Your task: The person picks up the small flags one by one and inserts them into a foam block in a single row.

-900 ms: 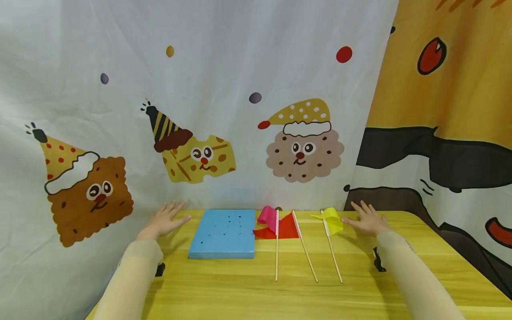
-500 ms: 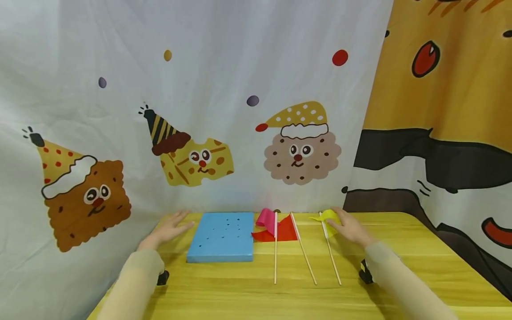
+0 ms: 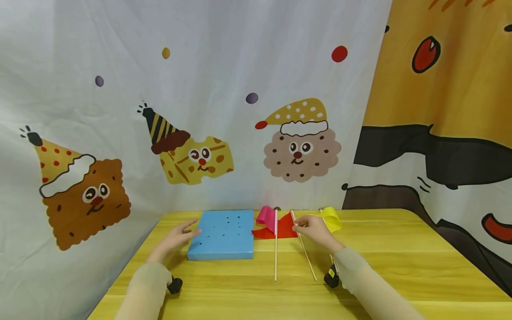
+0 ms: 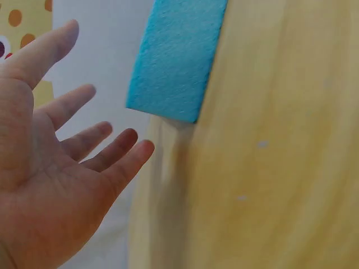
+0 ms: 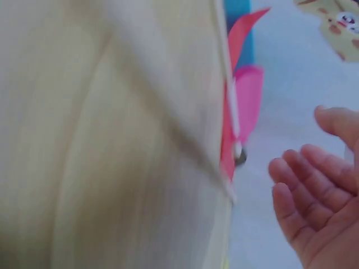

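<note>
My left hand (image 3: 175, 240) is at the left edge of a blue foam block (image 3: 222, 244) dotted with small holes. Its fingers are spread and hold nothing in the left wrist view, with the foam block (image 4: 174, 61) beyond the fingertips. My right hand (image 3: 318, 230) hovers by the upper end of the red flag (image 3: 286, 227), its fingers loosely bent around nothing in the right wrist view. The pink flag (image 3: 266, 218) lies left of the red one. Behind my right hand lies the yellow flag (image 3: 332, 218), its stick mostly hidden by hand and sleeve.
All of it lies on a wood-grain table (image 3: 240, 289). A white curtain (image 3: 216, 66) with printed cartoon snacks hangs right behind the table's far edge. Black wrist cameras sit under both sleeves.
My right hand has swept left, from beside the yellow flag across to the red flag. My left hand has come slightly nearer and rightward to the foam block. The flags and block stay put.
</note>
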The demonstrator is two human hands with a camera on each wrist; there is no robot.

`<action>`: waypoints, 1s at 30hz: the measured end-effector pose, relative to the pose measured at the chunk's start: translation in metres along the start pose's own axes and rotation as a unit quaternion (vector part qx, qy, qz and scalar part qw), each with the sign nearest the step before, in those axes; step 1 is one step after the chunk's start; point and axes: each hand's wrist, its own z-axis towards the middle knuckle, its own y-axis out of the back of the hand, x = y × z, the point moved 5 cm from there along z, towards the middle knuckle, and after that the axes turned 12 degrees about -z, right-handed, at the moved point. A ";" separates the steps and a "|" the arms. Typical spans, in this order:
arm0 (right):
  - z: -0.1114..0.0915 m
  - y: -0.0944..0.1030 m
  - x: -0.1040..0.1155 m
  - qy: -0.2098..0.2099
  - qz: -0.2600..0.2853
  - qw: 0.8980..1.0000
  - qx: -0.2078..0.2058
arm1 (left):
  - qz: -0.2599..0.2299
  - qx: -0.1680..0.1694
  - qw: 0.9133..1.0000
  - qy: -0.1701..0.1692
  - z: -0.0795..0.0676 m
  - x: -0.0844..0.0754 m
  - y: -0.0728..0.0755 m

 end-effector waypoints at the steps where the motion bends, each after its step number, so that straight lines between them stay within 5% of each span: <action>1: 0.002 -0.004 0.004 -0.012 0.016 1.000 0.007 | -0.011 0.001 1.000 0.003 0.000 0.002 -0.001; 9: 0.008 -0.041 0.017 -0.087 0.121 0.986 0.078 | -0.040 0.012 0.999 0.008 -0.006 0.011 -0.008; 18: 0.008 -0.065 0.020 -0.152 0.143 0.975 0.079 | -0.038 0.006 0.999 -0.023 -0.005 0.019 -0.007; 30: -0.001 -0.073 0.026 -0.115 0.085 0.985 0.096 | -0.067 0.003 0.998 -0.012 -0.013 0.029 -0.013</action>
